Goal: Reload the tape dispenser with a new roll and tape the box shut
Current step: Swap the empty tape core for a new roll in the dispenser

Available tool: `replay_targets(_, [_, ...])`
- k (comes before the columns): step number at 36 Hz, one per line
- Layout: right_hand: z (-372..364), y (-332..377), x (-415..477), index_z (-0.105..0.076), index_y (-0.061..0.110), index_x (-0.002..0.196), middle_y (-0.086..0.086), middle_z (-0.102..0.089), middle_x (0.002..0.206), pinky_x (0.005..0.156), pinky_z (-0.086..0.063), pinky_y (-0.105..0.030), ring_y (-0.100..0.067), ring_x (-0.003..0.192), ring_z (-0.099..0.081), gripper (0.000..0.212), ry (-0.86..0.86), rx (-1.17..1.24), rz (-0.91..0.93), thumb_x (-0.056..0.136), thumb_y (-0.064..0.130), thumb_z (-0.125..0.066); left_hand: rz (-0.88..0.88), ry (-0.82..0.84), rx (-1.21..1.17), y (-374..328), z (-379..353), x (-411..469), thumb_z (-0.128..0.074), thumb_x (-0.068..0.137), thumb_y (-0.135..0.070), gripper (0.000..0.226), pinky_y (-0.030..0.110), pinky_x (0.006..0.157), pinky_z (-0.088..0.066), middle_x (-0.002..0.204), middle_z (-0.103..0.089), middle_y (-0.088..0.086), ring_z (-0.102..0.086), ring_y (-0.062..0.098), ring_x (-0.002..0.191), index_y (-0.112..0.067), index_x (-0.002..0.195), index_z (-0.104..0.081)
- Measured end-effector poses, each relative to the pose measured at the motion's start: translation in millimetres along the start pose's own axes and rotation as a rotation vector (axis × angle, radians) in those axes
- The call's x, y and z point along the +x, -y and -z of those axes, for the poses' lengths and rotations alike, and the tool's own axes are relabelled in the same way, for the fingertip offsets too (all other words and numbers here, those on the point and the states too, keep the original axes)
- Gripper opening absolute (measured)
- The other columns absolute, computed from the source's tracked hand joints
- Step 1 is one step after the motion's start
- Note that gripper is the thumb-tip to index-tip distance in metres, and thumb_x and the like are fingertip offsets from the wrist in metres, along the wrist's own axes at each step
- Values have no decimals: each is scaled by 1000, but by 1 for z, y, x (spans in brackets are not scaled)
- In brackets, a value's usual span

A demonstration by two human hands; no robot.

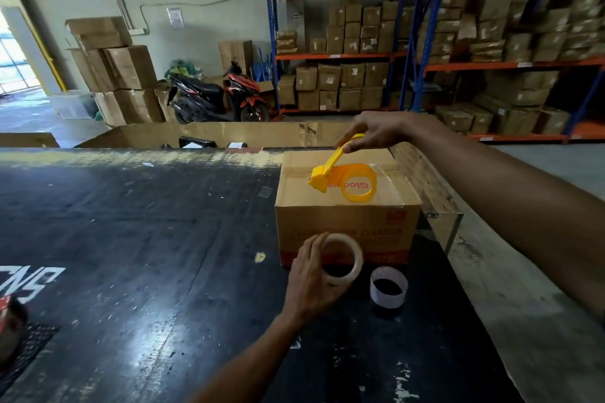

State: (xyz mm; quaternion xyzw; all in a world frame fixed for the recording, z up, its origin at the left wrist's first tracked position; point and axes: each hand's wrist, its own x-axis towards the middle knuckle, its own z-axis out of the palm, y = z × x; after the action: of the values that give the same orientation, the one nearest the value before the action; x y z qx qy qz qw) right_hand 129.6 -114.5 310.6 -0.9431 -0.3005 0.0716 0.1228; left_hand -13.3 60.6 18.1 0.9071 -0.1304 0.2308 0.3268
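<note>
A yellow tape dispenser (347, 178) rests on top of the cardboard box (347, 226), its ring holding no tape. My right hand (376, 132) grips the dispenser's handle from above. The box stands on the black table (147, 255) with its top flaps folded down. In front of the box my left hand (311, 275) holds a new roll of clear tape (343, 260), tilted on its edge just above the table. An empty white cardboard core (388, 286) stands on the table to the right of the roll.
A large open carton (209, 134) sits behind the table. The table's right edge runs close past the box. Shelving full of boxes (458, 42), stacked cartons (114, 72) and a parked motorbike (216, 96) stand beyond. A red-and-dark object (11, 321) lies at the table's left edge.
</note>
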Motion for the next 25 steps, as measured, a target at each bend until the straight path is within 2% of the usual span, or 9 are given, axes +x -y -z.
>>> replay_targets(3, [2, 6, -5, -67, 30, 132, 5, -52, 144, 93, -35, -32, -19, 132, -45, 33, -21, 4, -2, 100, 34, -61, -51, -196, -164, -32, 11, 16, -86, 75, -54, 98, 37, 113, -45, 152, -44, -4, -46, 13, 140, -18, 152, -38])
replay_targets(6, [2, 12, -8, -67, 30, 131, 6, -53, 141, 93, -34, -33, -16, 128, -45, 33, -33, 0, 6, 100, 35, -61, -9, -309, -226, -60, 19, 35, -88, 75, -50, 102, 37, 114, -42, 156, -42, -2, -43, 15, 142, -16, 155, -34])
replay_targets(9, [4, 18, -12, -65, 27, 135, 10, -49, 130, 91, -34, -31, -8, 116, -42, 36, -19, -1, 20, 100, 36, -60, 42, -359, -254, -75, 24, 53, -87, 76, -48, 104, 38, 114, -41, 158, -39, -2, -42, 15, 142, -19, 157, -29])
replay_targets(13, [6, 21, -22, -63, 27, 137, 13, -45, 123, 81, -34, -23, -7, 113, -40, 38, -20, 15, 40, 100, 37, -59, 95, -420, -288, -86, 22, 65, -88, 75, -46, 105, 47, 115, -42, 154, -40, 0, -41, 17, 143, -23, 157, -26])
replay_targets(15, [9, 21, -26, -63, 28, 136, 12, -45, 123, 84, -34, -27, -8, 113, -41, 38, -23, 33, 37, 100, 38, -60, 108, -445, -295, -91, 21, 68, -87, 74, -48, 106, 45, 116, -40, 154, -41, 0, -41, 16, 142, -22, 157, -26])
replay_targets(18, [12, 17, -31, -65, 31, 134, 12, -46, 122, 82, -35, -26, -9, 113, -42, 36, -20, 56, 26, 99, 39, -61, 126, -470, -310, -99, 17, 73, -87, 73, -49, 106, 40, 117, -37, 152, -42, -1, -41, 13, 141, -22, 156, -27])
replay_targets(22, [15, 12, -37, -65, 33, 132, 10, -48, 125, 91, -38, -34, -12, 116, -46, 35, -11, 65, 17, 99, 40, -61, 170, -509, -331, -112, 14, 83, -89, 73, -44, 107, 29, 117, -27, 154, -39, -1, -31, 1, 138, -22, 157, -26])
replay_targets(25, [19, 10, -39, -68, 35, 129, 7, -53, 126, 95, -43, -38, -16, 117, -49, 33, -39, 84, 31, 98, 42, -62, 172, -536, -336, -118, 13, 86, -89, 73, -38, 106, 28, 117, -28, 154, -39, -2, -30, 0, 138, -22, 157, -26])
